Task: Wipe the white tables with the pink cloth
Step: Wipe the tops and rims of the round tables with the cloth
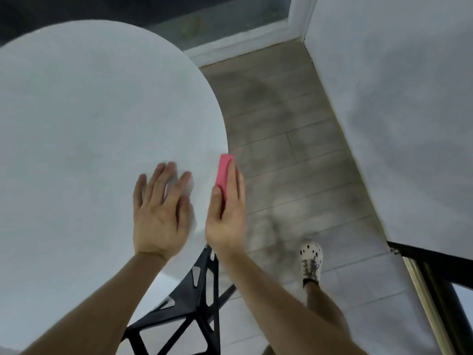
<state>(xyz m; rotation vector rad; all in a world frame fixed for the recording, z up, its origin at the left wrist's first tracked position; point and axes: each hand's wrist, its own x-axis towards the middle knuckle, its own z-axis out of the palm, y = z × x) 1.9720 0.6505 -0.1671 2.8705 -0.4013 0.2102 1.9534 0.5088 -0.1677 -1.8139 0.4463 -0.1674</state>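
The round counter (89,111) has a white, matt top with a faint grainy speckle and no gloss. The second counter (396,111), at the right, shows the same flat white matt finish, mottled with soft grey shading. The pink cloth (223,172) looks like soft, dull fabric, folded into a thick pad with rounded edges. The floor (281,149) is grey-brown wood-look planking, matt, with thin seams between boards. The black frame (184,295) under the round counter looks hard and smooth with a slight sheen; whether it is metal or plastic cannot be told. A brass-coloured strip (421,290) below the second counter looks like shiny metal.
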